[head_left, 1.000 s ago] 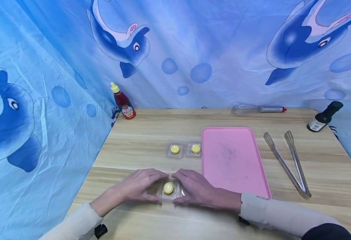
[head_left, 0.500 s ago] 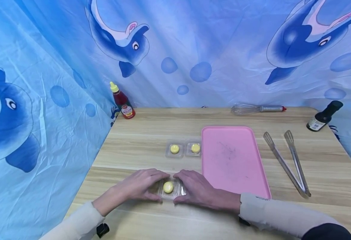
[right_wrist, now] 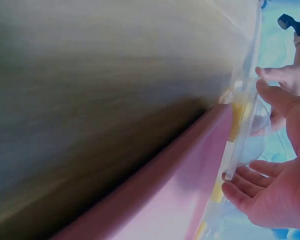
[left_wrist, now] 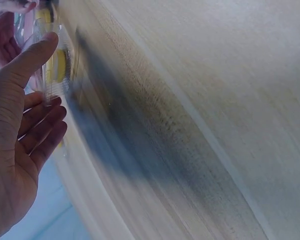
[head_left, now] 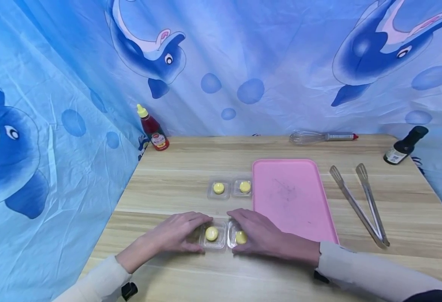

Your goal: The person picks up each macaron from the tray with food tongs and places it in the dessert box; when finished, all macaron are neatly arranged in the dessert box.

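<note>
In the head view, my left hand [head_left: 181,233] holds the left edges of a small clear plastic box [head_left: 222,244], thumb at the near side and fingers at the far side. A round yellow piece [head_left: 211,233] sits inside. Just to the right, my right hand [head_left: 260,235] grips a second clear box [head_left: 231,235] the same way, partly covering its yellow piece [head_left: 241,237]. The two boxes lie side by side on the table. In the left wrist view, thumb and fingertips reach round the box [left_wrist: 49,89]. The right wrist view shows thumb and fingers at opposite ends of the box [right_wrist: 246,135].
Two similar boxes, one left [head_left: 218,197] and one right [head_left: 245,194], stand farther back beside a pink tray [head_left: 289,209]. Tongs [head_left: 357,205] lie right of it. Behind are a whisk [head_left: 323,137], a red sauce bottle [head_left: 154,130] and a dark bottle [head_left: 406,146].
My right hand has shifted to the right, and the box in it now shows with its yellow piece. My left hand stays nearly where it was, at the left box.
</note>
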### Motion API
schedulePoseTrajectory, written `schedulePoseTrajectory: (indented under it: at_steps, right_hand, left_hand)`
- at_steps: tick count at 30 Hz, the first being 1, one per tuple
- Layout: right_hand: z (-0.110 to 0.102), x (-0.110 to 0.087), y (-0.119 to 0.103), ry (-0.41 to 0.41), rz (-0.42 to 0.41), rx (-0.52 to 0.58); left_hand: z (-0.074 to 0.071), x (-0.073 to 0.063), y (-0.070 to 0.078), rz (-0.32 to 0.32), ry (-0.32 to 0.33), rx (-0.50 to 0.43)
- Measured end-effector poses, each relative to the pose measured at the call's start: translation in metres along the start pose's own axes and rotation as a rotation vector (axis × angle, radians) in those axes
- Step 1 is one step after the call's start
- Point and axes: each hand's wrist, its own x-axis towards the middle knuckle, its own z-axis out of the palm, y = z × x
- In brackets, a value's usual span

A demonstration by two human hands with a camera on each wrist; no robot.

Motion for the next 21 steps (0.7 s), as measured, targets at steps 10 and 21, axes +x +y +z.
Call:
schedulePoseTrajectory:
  at_steps: [10,21]
  right_hand:
    - [-0.002,-0.016,0.007,0.019,-0.003,-0.016]
    - [-0.033,-0.040,0.034,0.050,0.071,0.000]
  left_hand:
    - [-0.002,0.004,-0.004,0.030,0.016,0.015]
    - [-0.016,0.002,-0.016,0.002,0.077,-0.046]
